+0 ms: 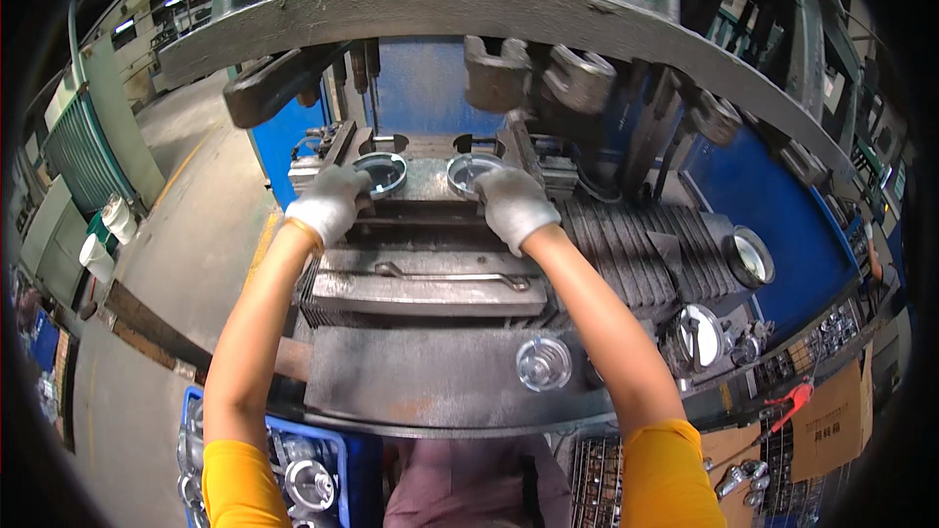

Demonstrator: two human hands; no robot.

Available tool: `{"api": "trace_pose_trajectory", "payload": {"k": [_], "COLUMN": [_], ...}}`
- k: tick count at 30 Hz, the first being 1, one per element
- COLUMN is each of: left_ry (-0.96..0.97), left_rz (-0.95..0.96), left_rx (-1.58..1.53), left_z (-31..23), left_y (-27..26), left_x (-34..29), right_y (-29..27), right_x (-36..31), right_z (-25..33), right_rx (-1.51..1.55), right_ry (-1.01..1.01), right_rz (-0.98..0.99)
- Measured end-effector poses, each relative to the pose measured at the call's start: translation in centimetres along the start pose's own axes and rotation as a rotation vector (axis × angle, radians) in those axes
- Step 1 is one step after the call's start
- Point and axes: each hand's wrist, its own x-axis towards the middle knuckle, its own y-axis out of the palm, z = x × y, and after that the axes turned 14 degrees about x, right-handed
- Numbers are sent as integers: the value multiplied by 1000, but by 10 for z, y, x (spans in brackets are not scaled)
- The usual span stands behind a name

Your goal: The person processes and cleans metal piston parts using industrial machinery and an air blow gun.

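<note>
My left hand [331, 203], in a white glove, is closed on the near left edge of a round metal part with a bright rim [393, 173]. My right hand [514, 205], gloved the same way, grips the right side of a second round metal part [460, 176]. Both parts sit at the machine's metal fixture [425, 176], side by side with a gap between them. My fingertips are partly hidden. A double-ended wrench [452, 278] lies on the steel block closer to me. On the front plate stands a clear-looking round cup-shaped piece [544, 364].
A heavy steel beam [469, 12] crosses above my hands, with thick metal jaws [497, 73] hanging below it. Ribbed plates [616, 254] and a white-filled can [749, 256] are on the right. A blue crate [342, 450] of metal parts stands low left; a cardboard box [831, 420] is low right.
</note>
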Motion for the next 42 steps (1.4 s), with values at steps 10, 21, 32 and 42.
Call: {"api": "trace_pose_trajectory", "payload": {"k": [10,21,32,42], "left_ry": [-30,-51,-81,-195], "left_rz": [-519,-303,-45,120], "left_rx": [-35,-435,-528,-272], "left_z": [-102,-267,-298,-225], "left_y": [-18,43,67,43], "left_x": [-83,-171,-171,-186], "right_y": [-51,67,-32,-184], "right_x": [-146,-132,-298,-557], "right_z": [-5,-11,-23,-162], "right_rx": [255,-1,272,-547], "right_ry": [-172,-119,260,1068], "right_rz": [-585,-386,-743,-1296]}}
